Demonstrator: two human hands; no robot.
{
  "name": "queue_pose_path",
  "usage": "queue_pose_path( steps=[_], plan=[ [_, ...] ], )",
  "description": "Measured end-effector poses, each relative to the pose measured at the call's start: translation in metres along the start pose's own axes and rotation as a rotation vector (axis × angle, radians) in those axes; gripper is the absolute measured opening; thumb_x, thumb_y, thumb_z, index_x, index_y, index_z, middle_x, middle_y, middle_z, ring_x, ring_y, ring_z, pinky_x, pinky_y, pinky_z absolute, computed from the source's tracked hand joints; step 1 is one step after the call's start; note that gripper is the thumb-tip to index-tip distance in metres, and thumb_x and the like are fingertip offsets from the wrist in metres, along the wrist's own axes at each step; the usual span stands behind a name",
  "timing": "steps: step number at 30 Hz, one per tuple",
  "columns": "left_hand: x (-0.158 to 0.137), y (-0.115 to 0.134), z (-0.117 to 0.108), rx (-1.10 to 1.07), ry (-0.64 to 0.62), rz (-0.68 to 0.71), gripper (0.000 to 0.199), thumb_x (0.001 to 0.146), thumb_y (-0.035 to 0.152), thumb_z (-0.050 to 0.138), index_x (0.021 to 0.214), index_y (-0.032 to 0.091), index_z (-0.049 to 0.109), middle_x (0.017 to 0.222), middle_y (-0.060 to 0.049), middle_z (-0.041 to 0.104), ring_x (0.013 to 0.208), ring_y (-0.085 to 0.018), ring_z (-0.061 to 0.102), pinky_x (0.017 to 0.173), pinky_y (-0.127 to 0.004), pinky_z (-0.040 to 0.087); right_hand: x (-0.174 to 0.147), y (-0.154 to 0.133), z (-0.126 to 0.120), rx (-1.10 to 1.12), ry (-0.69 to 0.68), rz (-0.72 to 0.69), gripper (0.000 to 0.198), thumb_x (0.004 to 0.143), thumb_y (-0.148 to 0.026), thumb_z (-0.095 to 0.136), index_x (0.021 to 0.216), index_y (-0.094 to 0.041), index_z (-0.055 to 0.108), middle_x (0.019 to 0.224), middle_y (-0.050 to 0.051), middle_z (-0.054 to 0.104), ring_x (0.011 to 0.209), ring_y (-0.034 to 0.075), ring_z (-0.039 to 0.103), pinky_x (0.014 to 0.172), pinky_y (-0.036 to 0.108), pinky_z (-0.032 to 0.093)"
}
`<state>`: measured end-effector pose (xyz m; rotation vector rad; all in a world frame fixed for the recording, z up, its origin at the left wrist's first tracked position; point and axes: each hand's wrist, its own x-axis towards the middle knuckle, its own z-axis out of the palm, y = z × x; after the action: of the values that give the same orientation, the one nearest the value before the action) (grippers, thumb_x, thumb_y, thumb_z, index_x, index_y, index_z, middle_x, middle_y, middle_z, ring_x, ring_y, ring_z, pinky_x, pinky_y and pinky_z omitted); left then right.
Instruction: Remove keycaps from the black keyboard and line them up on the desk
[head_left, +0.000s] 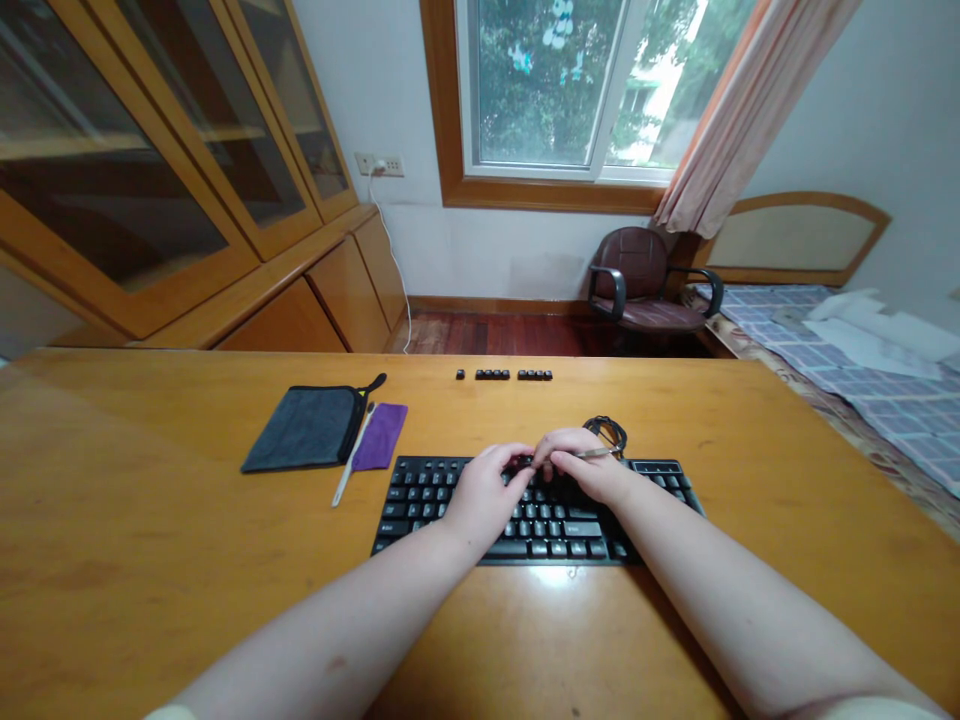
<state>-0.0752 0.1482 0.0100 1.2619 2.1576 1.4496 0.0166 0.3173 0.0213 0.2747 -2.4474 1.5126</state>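
Rightward, open desk [772,470], hands [491,490] over keyboard [424,500], keycaps [492,375] near far edge

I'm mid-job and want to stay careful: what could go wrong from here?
The loose keycaps sit near the far edge of the desk, so a bump might scatter them. The thin tool in the right hand could slip and scratch the keyboard. The coiled cable beside that hand might snag.

the keyboard [544,528] is set on the desk [150,570]; keycaps [493,375] are aligned behind it, the toothbrush [346,471] placed at left.
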Motion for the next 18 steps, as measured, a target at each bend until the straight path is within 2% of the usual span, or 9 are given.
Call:
queue_pose_path(
  steps=[6,11,15,18],
  plan=[
    [0.002,0.002,-0.002,-0.147,-0.019,-0.05,0.017,0.081,0.026,0.056,0.094,0.02,0.065,0.095,-0.004,0.067,0.089,-0.017,0.063,0.084,-0.031,0.049,-0.003,0.005,0.0,0.019,0.034,0.055,0.033,0.09,-0.038,0.043,0.09,-0.016,0.067,0.067,0.003,0.063,0.062,0.014,0.058,0.059,0.025,0.046],
    [0.008,0.005,-0.004,-0.296,0.017,-0.186,0.012,0.078,0.025,0.057,0.082,0.016,0.063,0.081,-0.004,0.068,0.078,-0.016,0.064,0.076,-0.029,0.051,0.0,-0.003,-0.001,-0.01,-0.008,-0.036,0.032,0.089,-0.037,0.043,0.084,-0.016,0.066,0.071,0.005,0.063,0.065,0.014,0.058,0.065,0.028,0.047],
    [0.01,0.003,-0.003,-0.389,0.085,-0.226,0.012,0.076,0.026,0.059,0.082,0.015,0.061,0.079,-0.003,0.066,0.078,-0.015,0.063,0.075,-0.028,0.05,0.002,-0.008,-0.001,-0.081,-0.053,-0.102,0.028,0.089,-0.033,0.044,0.079,-0.016,0.063,0.076,0.006,0.062,0.072,0.015,0.058,0.072,0.03,0.048],
    [0.01,0.001,-0.001,-0.431,0.096,-0.222,0.012,0.077,0.025,0.057,0.084,0.015,0.059,0.082,-0.003,0.064,0.08,-0.014,0.063,0.078,-0.028,0.05,0.001,-0.007,-0.001,-0.105,0.078,-0.138,0.032,0.089,-0.034,0.042,0.067,-0.017,0.058,0.082,0.008,0.059,0.082,0.018,0.058,0.077,0.034,0.047]
  ],
)
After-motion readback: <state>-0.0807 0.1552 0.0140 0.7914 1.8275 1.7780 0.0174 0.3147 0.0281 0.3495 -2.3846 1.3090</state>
